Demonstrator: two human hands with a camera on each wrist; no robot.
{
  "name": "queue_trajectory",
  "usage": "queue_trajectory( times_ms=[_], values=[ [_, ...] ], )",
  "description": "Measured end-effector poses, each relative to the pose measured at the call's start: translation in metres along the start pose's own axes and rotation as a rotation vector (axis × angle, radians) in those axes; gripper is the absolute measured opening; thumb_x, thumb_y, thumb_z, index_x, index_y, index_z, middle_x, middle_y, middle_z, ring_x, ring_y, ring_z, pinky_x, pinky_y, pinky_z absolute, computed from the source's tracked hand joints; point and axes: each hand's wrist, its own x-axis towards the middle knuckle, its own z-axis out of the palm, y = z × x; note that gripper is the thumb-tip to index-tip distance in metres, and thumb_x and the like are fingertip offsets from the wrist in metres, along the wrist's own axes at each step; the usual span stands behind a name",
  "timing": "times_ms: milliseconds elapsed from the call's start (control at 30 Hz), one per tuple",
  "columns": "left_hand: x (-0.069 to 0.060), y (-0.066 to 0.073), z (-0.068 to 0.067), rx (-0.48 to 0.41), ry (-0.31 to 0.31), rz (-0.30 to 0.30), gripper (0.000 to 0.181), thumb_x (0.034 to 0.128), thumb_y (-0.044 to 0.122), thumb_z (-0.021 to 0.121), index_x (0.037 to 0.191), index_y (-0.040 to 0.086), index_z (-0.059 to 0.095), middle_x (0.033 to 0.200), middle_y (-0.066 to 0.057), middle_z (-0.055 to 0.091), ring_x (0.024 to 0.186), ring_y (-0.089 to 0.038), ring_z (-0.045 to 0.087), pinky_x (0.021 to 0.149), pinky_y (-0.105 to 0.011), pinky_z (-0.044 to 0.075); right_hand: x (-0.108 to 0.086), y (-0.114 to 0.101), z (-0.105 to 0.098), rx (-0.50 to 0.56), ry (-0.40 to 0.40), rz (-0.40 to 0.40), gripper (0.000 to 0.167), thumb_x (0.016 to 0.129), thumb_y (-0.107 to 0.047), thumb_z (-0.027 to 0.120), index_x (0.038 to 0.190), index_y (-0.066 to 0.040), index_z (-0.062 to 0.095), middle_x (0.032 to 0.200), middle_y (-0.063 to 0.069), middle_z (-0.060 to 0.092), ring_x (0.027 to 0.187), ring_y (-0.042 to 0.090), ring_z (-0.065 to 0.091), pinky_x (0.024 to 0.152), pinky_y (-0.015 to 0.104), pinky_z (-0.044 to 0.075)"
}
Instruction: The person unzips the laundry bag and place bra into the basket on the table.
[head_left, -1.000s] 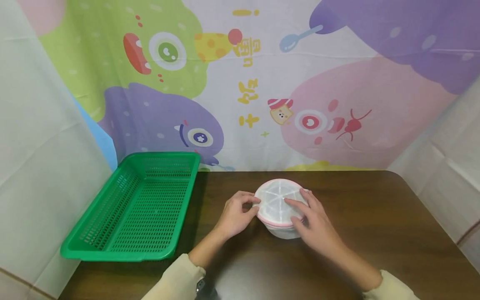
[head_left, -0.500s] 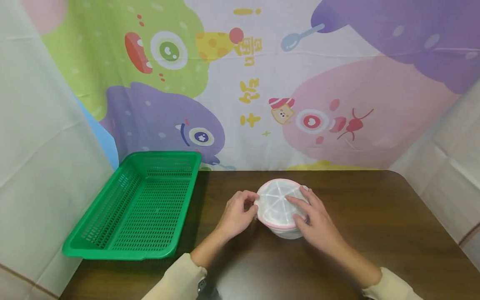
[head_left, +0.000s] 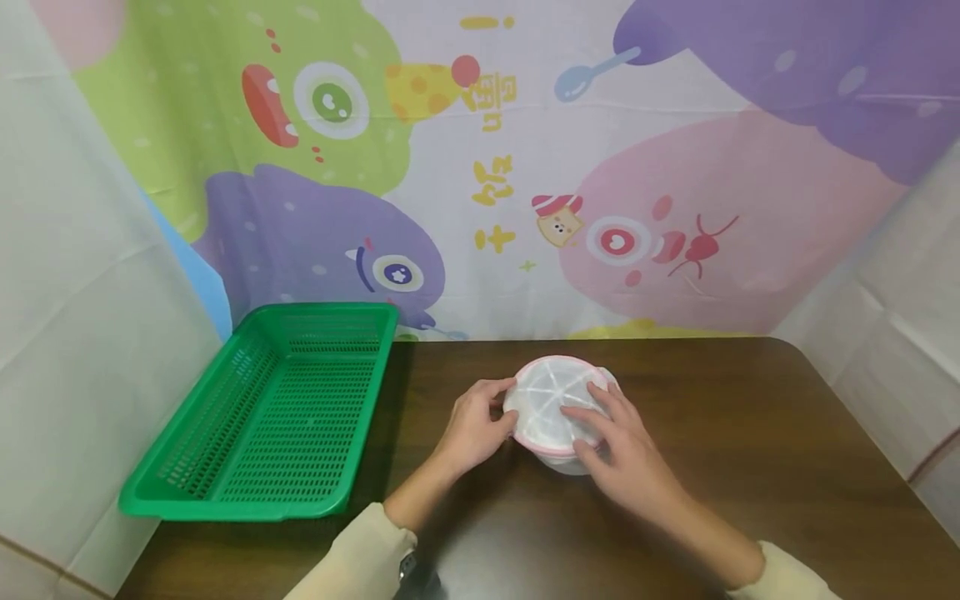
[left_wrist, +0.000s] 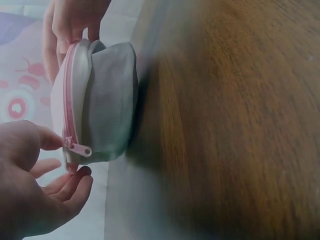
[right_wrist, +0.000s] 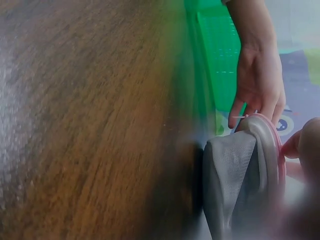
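A round white mesh bag (head_left: 551, 400) with a pink zipper rim stands on the brown table. In the left wrist view its pink zipper pull (left_wrist: 80, 149) hangs at the rim beside my left hand (left_wrist: 40, 180). My left hand (head_left: 474, 427) pinches the bag's left edge between thumb and fingers. Across the right part of the bag's top lie the spread fingers of my right hand (head_left: 633, 458). The right wrist view shows the mesh side (right_wrist: 232, 165) folded inward, with my right hand (right_wrist: 310, 155) at the rim. Whatever the bag holds is hidden.
A green perforated basket (head_left: 300, 425) stands at the left of the table (head_left: 750, 450). Behind the table hangs a curtain (head_left: 510, 292) printed with cartoon figures, and pale cloth (head_left: 97, 317) hangs at the left side.
The right hand's fingers have shifted slightly over the bag's top, and more of the bag's right edge shows behind them. The left hand stays at the left edge.
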Motion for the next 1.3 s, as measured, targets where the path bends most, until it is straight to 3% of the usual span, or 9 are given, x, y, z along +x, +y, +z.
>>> queue_trajectory(
  times_ms=[100, 333, 533, 633, 767, 867, 967, 1100, 1300],
  values=[
    [-0.002, 0.010, -0.004, -0.015, -0.012, -0.021, 0.048, 0.1003, 0.018, 0.078, 0.145, 0.000, 0.073, 0.136, -0.023, 0.073, 0.110, -0.029, 0.082, 0.090, -0.036, 0.070, 0.000, 0.002, 0.001, -0.002, 0.001, -0.005, 0.042, 0.097, -0.006, 0.078, 0.138, -0.018, 0.079, 0.170, 0.029, 0.054, 0.164, 0.066, 0.034, 0.120, 0.091, 0.035],
    [-0.001, -0.002, 0.001, 0.048, -0.002, -0.001, 0.040, 0.1012, 0.020, 0.078, 0.137, 0.002, 0.078, 0.131, -0.018, 0.072, 0.103, -0.020, 0.080, 0.087, -0.029, 0.068, 0.004, 0.004, 0.002, -0.014, 0.006, -0.024, 0.042, 0.096, -0.004, 0.077, 0.136, -0.016, 0.081, 0.168, 0.028, 0.057, 0.163, 0.065, 0.037, 0.121, 0.089, 0.037],
    [-0.010, 0.034, -0.013, -0.002, -0.022, -0.076, 0.039, 0.0971, 0.015, 0.081, 0.133, 0.001, 0.080, 0.130, -0.020, 0.071, 0.105, -0.025, 0.079, 0.095, -0.039, 0.068, 0.007, 0.008, 0.001, -0.024, 0.017, -0.038, 0.046, 0.094, -0.002, 0.074, 0.137, -0.014, 0.081, 0.166, 0.028, 0.059, 0.161, 0.063, 0.041, 0.120, 0.088, 0.039],
    [-0.007, 0.017, -0.005, 0.031, -0.011, -0.071, 0.037, 0.0976, 0.019, 0.081, 0.132, 0.005, 0.081, 0.127, -0.015, 0.071, 0.099, -0.018, 0.076, 0.091, -0.034, 0.066, 0.009, 0.010, 0.001, -0.017, 0.016, -0.027, 0.046, 0.094, -0.002, 0.073, 0.138, -0.014, 0.080, 0.165, 0.027, 0.060, 0.162, 0.062, 0.041, 0.121, 0.087, 0.038],
    [0.003, -0.023, 0.014, 0.084, 0.027, -0.072, 0.030, 0.0958, 0.026, 0.083, 0.125, 0.016, 0.085, 0.118, -0.004, 0.072, 0.091, -0.007, 0.070, 0.083, -0.027, 0.059, 0.010, 0.011, 0.000, -0.014, 0.013, -0.013, 0.045, 0.095, -0.004, 0.072, 0.138, -0.015, 0.080, 0.165, 0.025, 0.061, 0.162, 0.061, 0.041, 0.122, 0.087, 0.037],
    [0.006, -0.036, 0.020, 0.084, 0.038, -0.072, 0.024, 0.0962, 0.030, 0.084, 0.119, 0.022, 0.087, 0.113, -0.001, 0.073, 0.088, -0.007, 0.069, 0.079, -0.026, 0.057, 0.011, 0.011, 0.000, -0.011, 0.011, -0.008, 0.044, 0.095, -0.004, 0.072, 0.137, -0.015, 0.081, 0.165, 0.025, 0.061, 0.162, 0.061, 0.041, 0.123, 0.086, 0.037],
    [0.005, -0.037, 0.019, 0.075, 0.045, -0.045, 0.020, 0.0975, 0.030, 0.083, 0.115, 0.023, 0.086, 0.108, -0.001, 0.072, 0.086, -0.009, 0.068, 0.075, -0.027, 0.056, 0.011, 0.010, 0.000, -0.009, 0.011, -0.008, 0.044, 0.094, -0.004, 0.072, 0.136, -0.014, 0.081, 0.165, 0.025, 0.061, 0.162, 0.061, 0.041, 0.124, 0.086, 0.037],
    [0.001, -0.024, 0.014, 0.061, 0.071, -0.008, 0.025, 0.0974, 0.028, 0.082, 0.121, 0.019, 0.082, 0.111, -0.004, 0.070, 0.088, -0.011, 0.070, 0.078, -0.027, 0.058, 0.010, 0.007, -0.002, -0.007, 0.023, -0.008, 0.044, 0.094, -0.003, 0.072, 0.136, -0.013, 0.081, 0.165, 0.027, 0.061, 0.162, 0.062, 0.040, 0.124, 0.086, 0.036],
    [-0.010, 0.028, -0.010, -0.070, 0.039, -0.007, 0.045, 0.1006, 0.013, 0.073, 0.145, 0.005, 0.072, 0.141, -0.023, 0.069, 0.118, -0.036, 0.080, 0.094, -0.042, 0.070, 0.008, 0.000, -0.002, -0.011, 0.067, -0.056, 0.043, 0.092, 0.000, 0.075, 0.133, -0.013, 0.082, 0.161, 0.028, 0.063, 0.159, 0.064, 0.044, 0.120, 0.086, 0.040]
  ],
)
